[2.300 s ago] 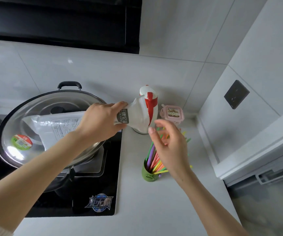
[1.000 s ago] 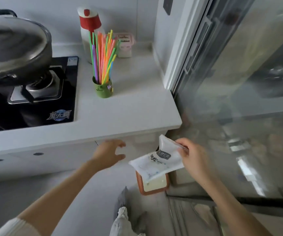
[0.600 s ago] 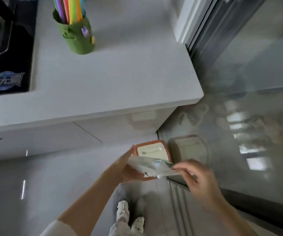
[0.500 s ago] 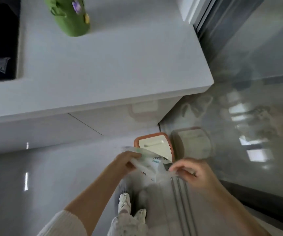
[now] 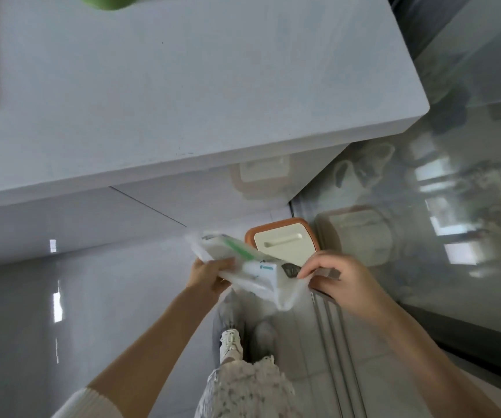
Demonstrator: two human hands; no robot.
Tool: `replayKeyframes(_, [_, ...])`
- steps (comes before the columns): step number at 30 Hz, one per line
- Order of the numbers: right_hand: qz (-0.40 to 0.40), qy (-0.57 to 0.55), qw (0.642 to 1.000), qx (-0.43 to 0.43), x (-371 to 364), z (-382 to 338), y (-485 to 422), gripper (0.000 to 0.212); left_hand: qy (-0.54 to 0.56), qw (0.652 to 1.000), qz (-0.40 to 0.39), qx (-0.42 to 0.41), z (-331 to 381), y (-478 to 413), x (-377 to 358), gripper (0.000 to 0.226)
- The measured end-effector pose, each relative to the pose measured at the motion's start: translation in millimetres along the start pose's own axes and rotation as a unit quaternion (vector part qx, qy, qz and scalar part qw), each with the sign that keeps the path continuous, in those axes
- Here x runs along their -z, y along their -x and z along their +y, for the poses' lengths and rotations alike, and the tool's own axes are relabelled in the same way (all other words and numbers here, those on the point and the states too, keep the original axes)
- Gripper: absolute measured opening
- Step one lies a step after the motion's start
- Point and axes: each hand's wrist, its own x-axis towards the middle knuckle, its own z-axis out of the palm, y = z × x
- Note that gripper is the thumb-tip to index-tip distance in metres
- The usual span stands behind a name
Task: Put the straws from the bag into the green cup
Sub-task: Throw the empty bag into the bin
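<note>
Both hands hold the white plastic bag (image 5: 250, 268) low in front of me, below the counter's edge. My left hand (image 5: 210, 274) pinches its left end and my right hand (image 5: 338, 280) grips its right end. The bag is flattened and folded, with green and dark print. Only the bottom of the green cup (image 5: 109, 1) shows at the top edge, standing on the white counter (image 5: 182, 86). The straws are out of view.
A small bin with an orange rim and cream lid (image 5: 283, 239) stands on the floor just beyond the bag, against the cabinet. A glass sliding door (image 5: 424, 221) and its floor track (image 5: 336, 351) lie to the right. My shoe (image 5: 229, 345) is below the bag.
I have turned from the counter and look down. The bag has come down from over the cup to just above the bin, and both hands now hold it. The cup has slid to the frame's top.
</note>
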Motion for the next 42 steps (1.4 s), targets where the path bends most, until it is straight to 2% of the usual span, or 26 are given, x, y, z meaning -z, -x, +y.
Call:
replayKeyframes(1, [0.018,0.02,0.999,0.022,4.5,-4.6,3.1,0.026,0.032,0.999,0.02,0.019,2.4,8.4,4.0,0.029])
replayKeyframes(2, [0.024,0.03,0.998,0.039,10.6,-10.5,6.6,0.027,0.03,0.997,0.059,0.028,5.4,17.7,8.6,0.034])
replayKeyframes(3, [0.022,0.033,0.998,0.051,18.3,-17.1,10.1,0.03,-0.04,0.994,0.103,-0.007,9.6,29.3,12.5,0.051])
replayKeyframes(4, [0.014,0.028,0.998,0.054,26.7,-24.5,12.9,0.034,-0.148,0.974,0.146,-0.088,16.2,45.6,16.6,0.07])
replayKeyframes(5, [0.003,0.022,0.998,0.05,35.0,-34.8,14.6,0.036,-0.25,0.94,0.139,-0.188,26.1,63.4,20.9,0.082])
replayKeyframes(6, [-0.01,0.013,0.999,0.043,43.1,-47.1,15.2,0.034,-0.323,0.911,0.062,-0.247,39.2,84.8,21.9,0.086])
replayKeyframes(7, [-0.028,0.001,0.999,0.045,50.7,-62.2,15.3,0.025,-0.37,0.892,-0.07,-0.251,54.8,108.5,16.4,0.087])
replayKeyframes(8, [-0.047,-0.013,0.997,0.054,57.5,-80.7,15.1,0.012,-0.43,0.852,-0.202,-0.217,71.4,130.8,8.0,0.087])
replayKeyframes(9, [-0.063,-0.027,0.995,0.076,63.2,-100.0,14.8,0.007,-0.494,0.8,-0.291,-0.176,87.2,151.9,-3.1,0.092])
replayKeyframes(10, [-0.077,-0.041,0.991,0.101,68.4,-120.2,14.1,0.013,-0.538,0.753,-0.348,-0.151,100.7,169.4,-15.1,0.101])
replayKeyframes(11, [-0.092,-0.052,0.987,0.122,73.3,-140.7,13.3,0.016,-0.552,0.729,-0.38,-0.138,112.2,184.4,-27.1,0.109])
replayKeyframes(12, [-0.107,-0.064,0.982,0.14,77.4,-160.9,12.6,0.016,-0.544,0.722,-0.406,-0.133,122.9,201.2,-39.1,0.115])
replayKeyframes(14, [-0.125,-0.056,0.975,0.177,84.9,-200.1,12.7,0.011,-0.493,0.738,-0.434,-0.155,138.8,232.8,-54.9,0.118])
replayKeyframes(16, [-0.111,-0.034,0.968,0.223,92.1,-233.5,12.8,0.006,-0.446,0.762,-0.424,-0.202,149.6,260.5,-59.8,0.127])
replayKeyframes(18, [-0.078,0.002,0.962,0.261,98.1,-261.6,11.4,0.021,-0.416,0.776,-0.396,-0.262,161.1,284.7,-64.0,0.128])
replayKeyframes(20, [-0.057,0.026,0.956,0.288,101.3,-286.8,9.2,0.027,-0.401,0.782,-0.344,-0.331,174.0,307.7,-70.5,0.122])
replayKeyframes(24, [0.011,0.022,0.95,0.312,113.3,-328.2,5.4,0.03,-0.419,0.771,-0.219,-0.426,208.3,334.0,-72.2,0.102])
replayKeyframes(26, [0.045,0.021,0.941,0.335,120.1,-345.3,3.6,0.023,-0.41,0.766,-0.178,-0.461,228.8,342.4,-68.8,0.101])
replayKeyframes(28, [0.071,0.08,0.919,0.379,118.9,-362.2,-3.8,0.015,-0.401,0.753,-0.16,-0.497,250.0,351.5,-67.5,0.096])
replayKeyframes(31, [0.106,0.174,0.872,0.445,107.0,-384.0,-26.6,0.017,-0.391,0.746,-0.165,-0.514,277.7,360.7,-65.9,0.085])
replayKeyframes(34, [0.153,0.239,0.831,0.478,106.9,-403.4,-50.6,0.01,-0.402,0.741,-0.147,-0.517,305.3,363.1,-57.6,0.081])
replayKeyframes(37, [0.208,0.29,0.803,0.477,114.7,-409.7,-65.8,0.022,-0.375,0.785,-0.108,-0.482,332.3,361.6,-44.8,0.073])
replayKeyframes(38, [0.216,0.305,0.801,0.468,115.8,-409.7,-69.9,0.022,-0.386,0.784,-0.085,-0.479,340.4,361.0,-41.4,0.069])
replayKeyframes(39, [0.21,0.311,0.809,0.452,115.4,-410.0,-73.7,0.02,-0.422,0.762,-0.051,-0.489,348.7,360.8,-39.2,0.064])
replayKeyframes(40, [0.195,0.299,0.833,0.424,114.0,-410.8,-76.7,0.015,-0.472,0.722,-0.011,-0.506,357.0,360.2,-37.2,0.062])
replayKeyframes(42, [0.153,0.185,0.916,0.323,106.6,-416.0,-81.3,0.004,-0.556,0.616,0.058,-0.555,373.3,361.9,-37.5,0.067])
